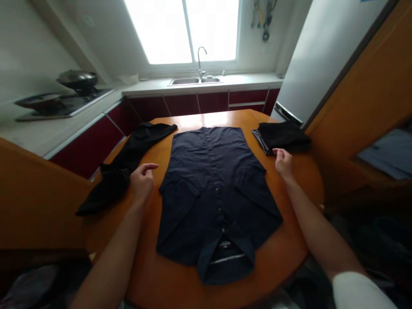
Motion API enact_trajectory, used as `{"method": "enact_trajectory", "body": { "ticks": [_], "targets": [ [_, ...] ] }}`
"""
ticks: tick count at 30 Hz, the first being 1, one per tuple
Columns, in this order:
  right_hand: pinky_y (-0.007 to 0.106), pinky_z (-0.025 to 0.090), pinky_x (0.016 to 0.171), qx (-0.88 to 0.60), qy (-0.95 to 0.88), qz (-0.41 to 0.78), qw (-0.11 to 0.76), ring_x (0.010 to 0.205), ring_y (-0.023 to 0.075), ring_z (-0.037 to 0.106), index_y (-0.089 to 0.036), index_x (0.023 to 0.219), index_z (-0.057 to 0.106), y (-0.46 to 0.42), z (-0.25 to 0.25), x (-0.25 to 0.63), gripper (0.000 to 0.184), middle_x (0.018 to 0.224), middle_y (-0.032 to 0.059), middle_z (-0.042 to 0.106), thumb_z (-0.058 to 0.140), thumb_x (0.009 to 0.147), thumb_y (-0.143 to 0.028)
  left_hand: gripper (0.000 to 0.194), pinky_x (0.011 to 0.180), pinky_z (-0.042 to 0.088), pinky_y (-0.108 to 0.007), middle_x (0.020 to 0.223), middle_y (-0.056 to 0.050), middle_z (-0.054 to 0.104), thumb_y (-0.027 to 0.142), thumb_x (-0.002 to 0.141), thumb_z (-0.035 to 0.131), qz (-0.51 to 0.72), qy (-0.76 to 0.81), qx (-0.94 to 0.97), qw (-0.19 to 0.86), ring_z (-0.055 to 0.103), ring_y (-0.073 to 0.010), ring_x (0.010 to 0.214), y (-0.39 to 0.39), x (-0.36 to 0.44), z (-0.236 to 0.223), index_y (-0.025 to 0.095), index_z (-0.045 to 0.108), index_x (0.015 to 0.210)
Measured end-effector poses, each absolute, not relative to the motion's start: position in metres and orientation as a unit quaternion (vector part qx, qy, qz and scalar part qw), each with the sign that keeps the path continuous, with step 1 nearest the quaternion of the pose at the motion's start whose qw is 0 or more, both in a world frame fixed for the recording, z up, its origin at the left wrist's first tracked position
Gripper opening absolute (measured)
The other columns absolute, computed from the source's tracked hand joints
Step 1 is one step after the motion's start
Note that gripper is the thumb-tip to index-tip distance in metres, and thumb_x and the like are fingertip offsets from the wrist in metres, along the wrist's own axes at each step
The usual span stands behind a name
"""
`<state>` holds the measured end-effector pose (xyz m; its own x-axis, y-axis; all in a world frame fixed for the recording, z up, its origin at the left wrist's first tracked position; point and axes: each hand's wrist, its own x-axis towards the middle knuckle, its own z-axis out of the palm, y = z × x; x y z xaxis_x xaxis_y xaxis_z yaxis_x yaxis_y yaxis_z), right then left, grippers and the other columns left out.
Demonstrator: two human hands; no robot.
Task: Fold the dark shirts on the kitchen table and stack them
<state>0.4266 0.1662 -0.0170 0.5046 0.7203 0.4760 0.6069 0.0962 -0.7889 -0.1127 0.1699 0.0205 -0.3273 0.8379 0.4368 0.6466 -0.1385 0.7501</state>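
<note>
A navy button-up shirt (209,184) lies front up on the table, its collar toward me and its hem toward the window. Its sleeves are not spread out to the sides. My left hand (142,181) hovers left of the shirt, beside a rumpled black garment (124,161). Its fingers are curled in with the index finger pointing toward the shirt, and nothing shows in it. To the right of the shirt, my right hand (283,163) is loosely closed and holds nothing visible. It is just in front of a folded black garment stack (283,135) with a patterned edge.
The orange wooden table (219,118) has a rounded edge. Beyond it stand a white counter with a sink (189,80) and tap, and a stove with a wok (77,79) and a pan (40,101). A fridge (305,64) stands at the right.
</note>
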Motion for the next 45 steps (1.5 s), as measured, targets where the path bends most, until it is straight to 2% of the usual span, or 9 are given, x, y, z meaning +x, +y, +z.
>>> {"method": "enact_trajectory", "body": {
  "ticks": [4, 9, 13, 17, 21, 27, 32, 37, 45],
  "targets": [
    [0.043, 0.053, 0.091, -0.668, -0.489, 0.036, 0.56, 0.095, 0.0279, 0.068, -0.011, 0.099, 0.073, 0.161, -0.007, 0.427, 0.041, 0.101, 0.0168, 0.074, 0.039, 0.085, -0.028, 0.029, 0.061, 0.047, -0.027, 0.078, -0.002, 0.07, 0.021, 0.078, 0.05, 0.475, 0.661, 0.572, 0.1, 0.06, -0.0177, 0.064, 0.169, -0.11, 0.021, 0.021, 0.076, 0.092],
    [0.04, 0.042, 0.112, -0.629, -0.651, 0.069, 0.419, 0.123, 0.0244, 0.059, -0.011, 0.12, 0.07, 0.147, -0.005, 0.382, 0.049, 0.128, 0.0158, 0.067, 0.039, 0.082, -0.015, 0.029, 0.065, 0.05, -0.029, 0.084, -0.002, 0.073, 0.023, 0.078, 0.049, 0.468, 0.658, 0.58, 0.106, 0.064, -0.0198, 0.072, 0.167, -0.103, 0.02, 0.021, 0.076, 0.09],
    [0.053, 0.024, 0.122, -0.619, -0.747, 0.089, 0.225, 0.151, 0.0284, 0.027, -0.015, 0.151, 0.046, 0.131, -0.014, 0.339, 0.057, 0.161, 0.0141, 0.036, 0.042, 0.097, -0.033, 0.028, 0.067, 0.051, -0.029, 0.081, -0.003, 0.073, 0.024, 0.078, 0.049, 0.469, 0.649, 0.59, 0.107, 0.066, -0.0212, 0.075, 0.168, -0.104, 0.015, 0.021, 0.076, 0.089],
    [0.061, 0.013, 0.121, -0.62, -0.774, 0.08, 0.101, 0.155, 0.0322, 0.011, -0.019, 0.157, 0.035, 0.123, -0.023, 0.32, 0.065, 0.167, 0.0152, 0.02, 0.039, 0.101, -0.051, 0.026, 0.067, 0.051, -0.028, 0.083, -0.003, 0.073, 0.023, 0.08, 0.051, 0.468, 0.65, 0.59, 0.1, 0.066, -0.0208, 0.075, 0.171, -0.107, 0.01, 0.022, 0.075, 0.087],
    [0.063, 0.011, 0.12, -0.619, -0.775, 0.061, 0.117, 0.155, 0.0335, 0.005, -0.02, 0.159, 0.03, 0.12, -0.016, 0.317, 0.07, 0.168, 0.0165, 0.014, 0.037, 0.101, -0.057, 0.025, 0.069, 0.051, -0.029, 0.084, -0.004, 0.074, 0.022, 0.079, 0.05, 0.468, 0.652, 0.587, 0.102, 0.068, -0.0222, 0.079, 0.171, -0.106, 0.01, 0.021, 0.075, 0.085],
    [0.077, 0.004, 0.112, -0.59, -0.799, 0.084, 0.083, 0.154, 0.0399, 0.002, -0.026, 0.159, 0.031, 0.113, -0.019, 0.31, 0.069, 0.169, 0.0133, 0.013, 0.038, 0.1, -0.061, 0.026, 0.076, 0.052, -0.03, 0.088, -0.005, 0.075, 0.022, 0.081, 0.049, 0.472, 0.634, 0.603, 0.11, 0.069, -0.0228, 0.084, 0.171, -0.1, 0.008, 0.019, 0.074, 0.084],
    [0.076, 0.01, 0.114, -0.602, -0.779, 0.075, 0.16, 0.154, 0.0367, 0.011, -0.025, 0.155, 0.039, 0.117, -0.017, 0.31, 0.059, 0.166, 0.0129, 0.023, 0.032, 0.103, -0.053, 0.026, 0.079, 0.053, -0.03, 0.089, -0.006, 0.075, 0.021, 0.082, 0.048, 0.453, 0.631, 0.619, 0.119, 0.069, -0.0219, 0.084, 0.166, -0.095, 0.01, 0.019, 0.074, 0.086],
    [0.072, 0.014, 0.116, -0.638, -0.717, 0.056, 0.275, 0.152, 0.0332, 0.023, -0.021, 0.151, 0.045, 0.125, -0.008, 0.324, 0.054, 0.162, 0.014, 0.035, 0.027, 0.105, -0.042, 0.029, 0.095, 0.053, -0.035, 0.104, -0.007, 0.075, 0.025, 0.089, 0.048, 0.412, 0.573, 0.697, 0.129, 0.069, -0.0233, 0.102, 0.154, -0.076, 0.019, 0.019, 0.074, 0.101],
    [0.069, 0.017, 0.117, -0.646, -0.7, 0.09, 0.29, 0.151, 0.0318, 0.027, -0.02, 0.147, 0.05, 0.128, -0.012, 0.329, 0.052, 0.16, 0.0143, 0.039, 0.027, 0.104, -0.038, 0.035, 0.118, 0.038, -0.044, 0.134, -0.006, 0.066, 0.027, 0.099, 0.043, 0.297, 0.448, 0.82, 0.198, 0.056, -0.0222, 0.133, 0.128, -0.027, 0.017, 0.025, 0.069, 0.123]
  ]
}}
